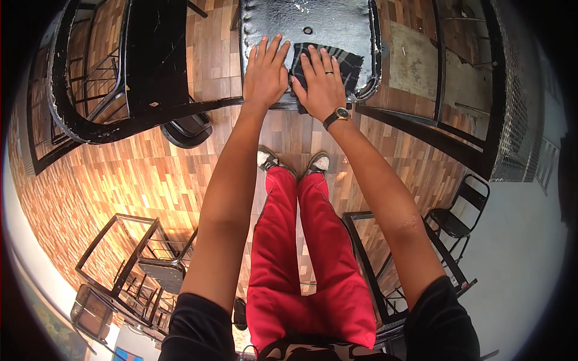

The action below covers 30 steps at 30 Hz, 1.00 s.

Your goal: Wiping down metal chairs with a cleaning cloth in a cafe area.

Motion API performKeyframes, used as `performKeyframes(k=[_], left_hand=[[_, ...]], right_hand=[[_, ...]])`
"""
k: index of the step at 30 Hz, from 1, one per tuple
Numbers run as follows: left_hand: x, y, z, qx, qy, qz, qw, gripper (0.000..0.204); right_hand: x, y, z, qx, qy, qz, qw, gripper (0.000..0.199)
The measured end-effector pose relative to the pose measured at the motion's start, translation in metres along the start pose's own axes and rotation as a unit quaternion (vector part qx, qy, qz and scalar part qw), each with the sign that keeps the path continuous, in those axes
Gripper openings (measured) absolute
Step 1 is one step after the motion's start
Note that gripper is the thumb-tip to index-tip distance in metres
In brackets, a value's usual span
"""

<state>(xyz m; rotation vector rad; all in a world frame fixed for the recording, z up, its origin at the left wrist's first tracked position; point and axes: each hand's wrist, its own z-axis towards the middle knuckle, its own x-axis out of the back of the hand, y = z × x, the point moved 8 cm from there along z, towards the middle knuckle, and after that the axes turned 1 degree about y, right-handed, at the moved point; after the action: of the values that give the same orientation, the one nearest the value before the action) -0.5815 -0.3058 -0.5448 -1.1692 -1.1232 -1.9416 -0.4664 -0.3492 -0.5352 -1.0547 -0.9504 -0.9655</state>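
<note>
My left hand (265, 73) lies flat on the near left part of a worn black chair seat (271, 17), its fingers stretched out and pointing away from me. Beside it, my right hand (323, 83) rests with spread fingers on a dark plaid cloth (351, 67). The cloth lies on the seat's near right side, and part of it hangs at the near edge. Under the right palm, the cloth is hidden. A small round hole (307, 30) shows in the seat beyond both hands. Neither hand has its fingers wrapped round anything.
A black metal frame with a dark panel (158, 57) stands at the left. Another black frame (433, 123) with mesh is at the right. Behind me are a folding chair (460, 210) at right and several stacked frames (144, 259) at left. The floor (150, 180) has a wood pattern.
</note>
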Motion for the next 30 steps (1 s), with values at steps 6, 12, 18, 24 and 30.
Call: performKeyframes(k=[6,12,18,24,30], left_hand=[[0.004,0.0,0.001,-0.005,0.014,-0.002,1.0,0.052],[-0.001,0.003,0.001,0.0,0.016,0.009,1.0,0.052],[-0.003,0.004,0.0,0.005,0.011,0.007,1.0,0.052],[-0.003,0.0,0.002,0.012,0.019,-0.008,1.0,0.053],[-0.002,0.0,0.001,0.006,0.02,0.013,1.0,0.055]], right_hand=[[0.021,0.03,-0.017,-0.006,0.026,0.001,1.0,0.05],[0.014,0.027,-0.019,-0.096,0.049,-0.025,0.994,0.05],[-0.004,-0.003,-0.003,-0.06,0.02,-0.034,0.997,0.056],[-0.009,0.002,0.038,0.072,0.035,0.019,0.997,0.048],[-0.019,0.009,0.063,-0.014,0.095,0.005,0.995,0.047]])
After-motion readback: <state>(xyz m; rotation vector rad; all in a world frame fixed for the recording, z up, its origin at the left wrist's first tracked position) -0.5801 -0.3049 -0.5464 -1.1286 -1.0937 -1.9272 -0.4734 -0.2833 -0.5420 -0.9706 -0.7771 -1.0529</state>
